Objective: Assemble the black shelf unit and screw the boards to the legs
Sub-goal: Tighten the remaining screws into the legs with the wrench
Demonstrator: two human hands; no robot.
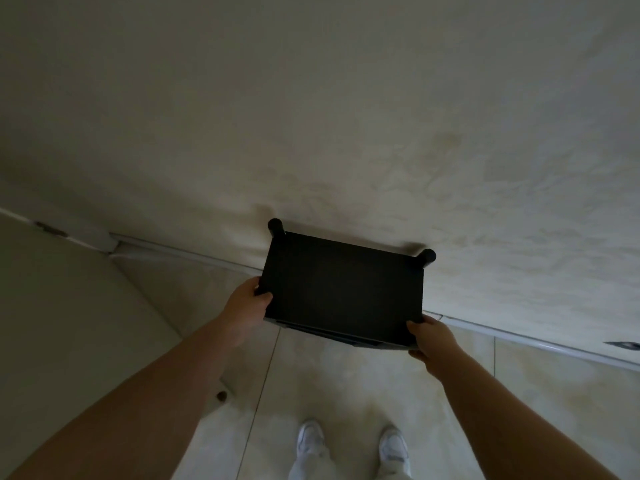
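Two hands carry the black shelf unit (343,289) near the pale wall (381,133), above the tiled floor (329,382); whether its feet touch the tiles I cannot tell, since the lower part is hidden beneath the top board. The left hand (247,306) grasps the near left corner, thumb lying on the top surface and fingers wrapped under the edge. The right hand (431,341) grips the near right corner the same way, thumb on top, fingers curled below. At the far corners, two round leg tops (276,226) stand up past the board, close against the wall. From how easily it sits between outstretched arms, I judge it fairly light, a stiff boxy frame that will not flex much. The boards look smooth and matte, so they could slip in a sweaty grip; hands under the edge seem the safest hold. A board that is not screwed tight might shift if lifted by itself, so holding close to the legs looks wiser. White shoes (393,445) stand on the tiles below.
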